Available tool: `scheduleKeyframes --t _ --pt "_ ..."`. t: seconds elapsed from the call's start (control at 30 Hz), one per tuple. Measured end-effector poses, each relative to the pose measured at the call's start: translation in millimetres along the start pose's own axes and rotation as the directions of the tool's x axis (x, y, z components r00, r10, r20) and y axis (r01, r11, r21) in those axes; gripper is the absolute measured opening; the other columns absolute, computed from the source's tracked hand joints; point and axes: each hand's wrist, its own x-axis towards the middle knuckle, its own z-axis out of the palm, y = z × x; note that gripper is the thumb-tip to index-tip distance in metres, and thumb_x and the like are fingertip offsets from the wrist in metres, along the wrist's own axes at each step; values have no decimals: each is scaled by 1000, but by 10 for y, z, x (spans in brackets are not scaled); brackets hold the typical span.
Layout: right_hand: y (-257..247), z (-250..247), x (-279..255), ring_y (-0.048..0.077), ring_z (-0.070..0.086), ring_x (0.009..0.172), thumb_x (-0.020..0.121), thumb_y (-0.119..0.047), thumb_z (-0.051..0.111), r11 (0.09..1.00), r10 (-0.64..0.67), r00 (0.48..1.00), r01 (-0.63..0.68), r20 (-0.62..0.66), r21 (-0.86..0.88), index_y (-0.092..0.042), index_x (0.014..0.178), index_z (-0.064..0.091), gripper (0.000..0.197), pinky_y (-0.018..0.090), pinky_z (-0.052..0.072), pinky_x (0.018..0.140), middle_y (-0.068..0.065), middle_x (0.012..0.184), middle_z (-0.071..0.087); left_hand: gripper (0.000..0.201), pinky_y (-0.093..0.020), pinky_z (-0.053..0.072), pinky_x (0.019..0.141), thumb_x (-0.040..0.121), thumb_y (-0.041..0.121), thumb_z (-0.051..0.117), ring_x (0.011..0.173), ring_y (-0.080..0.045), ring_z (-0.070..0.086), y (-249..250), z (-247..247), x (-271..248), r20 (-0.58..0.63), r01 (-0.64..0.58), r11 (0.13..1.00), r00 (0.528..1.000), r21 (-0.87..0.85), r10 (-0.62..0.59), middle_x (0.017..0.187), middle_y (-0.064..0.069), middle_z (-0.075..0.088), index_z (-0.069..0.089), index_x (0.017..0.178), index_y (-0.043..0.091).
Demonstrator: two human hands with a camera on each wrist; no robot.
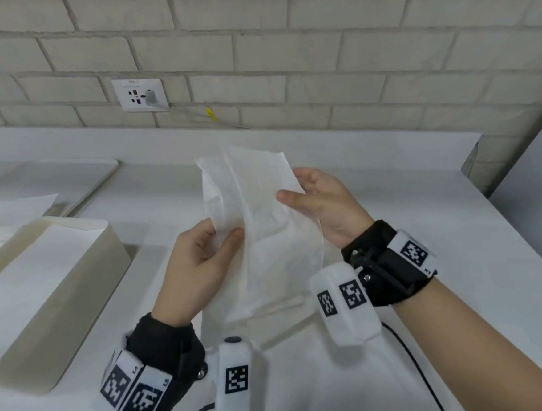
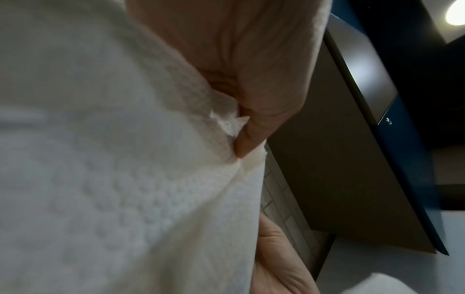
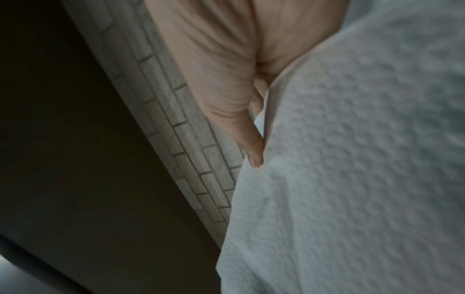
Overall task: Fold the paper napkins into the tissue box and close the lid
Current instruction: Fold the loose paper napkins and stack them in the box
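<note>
Head view: left hand [image 1: 199,258] and right hand [image 1: 324,201] pinch a paper napkin [image 1: 258,225] by its edges; pulling apart could tear it.

My left wristband [image 1: 133,390] tags read "L4" and "L5" beside the square coded markers. Small print above the wall socket [image 1: 141,94] is too blurred to read. Nothing else legible.
</note>
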Motion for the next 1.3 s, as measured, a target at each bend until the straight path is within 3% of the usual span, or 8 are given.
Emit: scheduleKeyframes --t 0.2,0.3,0.4,0.53,0.77,0.9,1.07,1.3 --pt "109 13 -43 21 66 97 83 1 61 998 -8 1000 7 22 56 -9 106 62 24 35 53 89 7 106 68 34 -12 46 56 92 29 48 60 -5 63 89 26 -30 37 120 977 993 -175 -115 63 5 67 64 70 8" --pt "118 19 -44 25 63 104 85 -1 59 990 54 997 -61 61 129 -4 114 60 28 37 51 92 12 114 66 51 -17 46 58 90 43 53 66 -15 59 40 -1 -29 67 113 989 992 -100 -106 70 -7 61 59 77 -6" --pt "105 8 -22 29 59 110 80 -6 61 966 111 989 -131 99 223 -3 119 57 39 43 48 96 15 121 61 43 -17 49 60 84 44 53 67 -10 63 36 -25 -26 119 126 991 986 -38 -121 73 -3 67 66 78 3" --pt "81 -11 -16 25 63 99 77 -9 62 962 67 997 -73 32 263 -7 106 62 29 40 50 92 10 106 67 71 -28 42 65 85 62 50 67 -18 54 6 -76 -39 156 149 988 978 -36 -142 71 -6 55 56 75 -8" --pt "30 -55 -52 23 64 103 63 -25 71 971 -93 995 100 -45 216 -8 105 63 45 38 50 94 7 105 69 42 -10 48 64 100 23 39 71 -4 66 5 -54 -20 -10 194 969 980 -156 -197 74 2 70 65 84 -6" --pt "-112 -125 -115 14 69 89 58 -28 70 966 -188 981 178 42 186 -12 93 68 39 24 54 75 0 92 73 40 -17 40 60 100 33 44 62 -7 50 -3 -153 66 -171 148 980 971 -131 -169 72 -7 48 56 79 1" --pt "-136 -34 -127 12 67 89 66 -24 66 988 -156 976 154 154 25 -9 100 63 38 21 52 76 -1 94 71 60 -30 35 68 95 44 45 73 -17 44 43 -165 89 -104 98 989 989 -116 -110 80 -7 48 52 78 -12" --pt "21 167 -142 13 68 84 79 -9 66 979 -155 977 172 145 -106 -13 97 65 18 28 55 80 -3 90 71 57 -12 38 55 100 8 40 55 1 46 34 -125 74 -70 21 995 997 -94 -28 56 15 50 57 50 28"
